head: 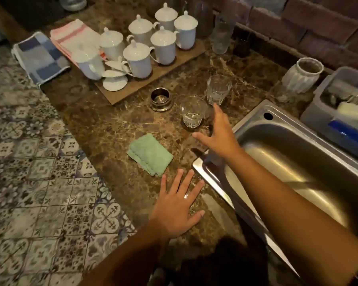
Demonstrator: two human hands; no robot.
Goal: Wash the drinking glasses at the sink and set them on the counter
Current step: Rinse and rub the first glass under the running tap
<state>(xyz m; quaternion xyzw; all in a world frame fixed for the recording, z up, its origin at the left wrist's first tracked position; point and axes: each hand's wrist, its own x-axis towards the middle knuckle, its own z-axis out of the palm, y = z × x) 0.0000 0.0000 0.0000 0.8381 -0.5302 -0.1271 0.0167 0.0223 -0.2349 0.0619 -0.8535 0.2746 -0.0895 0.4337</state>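
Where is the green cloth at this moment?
The green cloth lies on the counter in the head view, left of the sink, between the left hand and the nearer glass.

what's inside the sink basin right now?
Only bare steel shows in the sink basin; no glasses visible there. The right forearm covers its near end, so that part cannot be checked. The near glass and far glass stand outside, on the counter.

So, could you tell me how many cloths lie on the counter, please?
3: a green cloth ahead of the left hand; a blue checked cloth and a pink-striped cloth at far left.
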